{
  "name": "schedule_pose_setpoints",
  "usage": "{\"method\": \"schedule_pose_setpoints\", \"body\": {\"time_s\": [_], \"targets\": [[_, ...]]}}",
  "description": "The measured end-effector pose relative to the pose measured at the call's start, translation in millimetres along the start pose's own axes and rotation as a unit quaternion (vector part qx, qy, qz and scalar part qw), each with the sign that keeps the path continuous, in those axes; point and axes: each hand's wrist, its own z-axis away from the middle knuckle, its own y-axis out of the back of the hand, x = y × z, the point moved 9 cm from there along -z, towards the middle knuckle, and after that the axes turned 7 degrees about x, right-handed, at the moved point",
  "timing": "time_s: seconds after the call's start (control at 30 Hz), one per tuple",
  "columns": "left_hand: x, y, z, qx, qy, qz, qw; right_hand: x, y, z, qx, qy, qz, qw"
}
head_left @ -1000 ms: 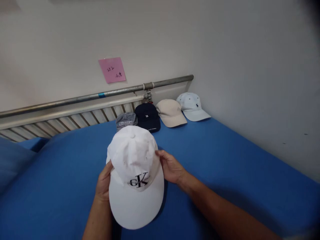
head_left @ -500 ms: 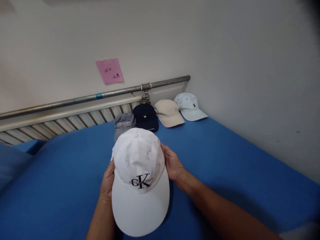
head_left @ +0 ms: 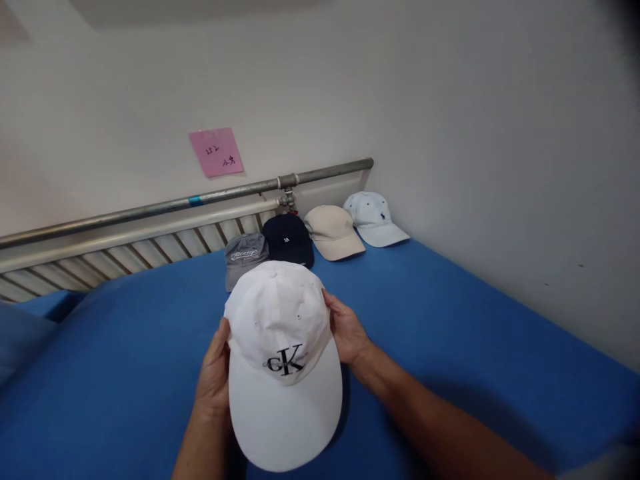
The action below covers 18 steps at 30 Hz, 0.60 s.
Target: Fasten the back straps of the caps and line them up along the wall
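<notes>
A white baseball cap (head_left: 277, 313) with a black "CK" on its front is held up between both hands, its brim towards me. My left hand (head_left: 216, 370) grips the cap's left side, and my right hand (head_left: 347, 330) grips its right side; the fingers of both are partly hidden behind the cap. Beyond it a row of caps lies on the blue surface: a grey cap (head_left: 245, 257) with white lettering, a dark navy cap (head_left: 287, 240), a beige cap (head_left: 333, 230) and a pale blue cap (head_left: 374, 219) with a small dark emblem.
A blue-covered surface (head_left: 125, 360) spreads beneath my hands, bounded by a wall (head_left: 475, 167) at the right. Along the back run a radiator (head_left: 150, 250) and a metal pipe (head_left: 240, 191). A pink paper note (head_left: 216, 153) is stuck to the wall above.
The view has tilted slightly, so the row of caps and the note sit a little lower and further left. Both hands still hold the white cap, nearly unmoved.
</notes>
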Motion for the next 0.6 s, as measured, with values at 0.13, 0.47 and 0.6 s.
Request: {"method": "schedule_pose_setpoints", "body": {"time_s": [0.13, 0.47, 0.6], "targets": [[0.3, 7.7, -1.2, 0.029, 0.005, 0.016, 0.999, -1.3, 1.6, -5.0, -0.011, 0.005, -0.015, 1.000], [13.5, 25.3, 4.4, 0.124, -0.056, -0.014, 0.991, -5.0, 14.1, -10.5, 0.069, 0.032, -0.047, 0.996], [32.6, 43.6, 15.7, 0.219, -0.138, -0.048, 0.965, -5.0, 12.9, -10.0, 0.050, 0.029, -0.048, 0.997]]}}
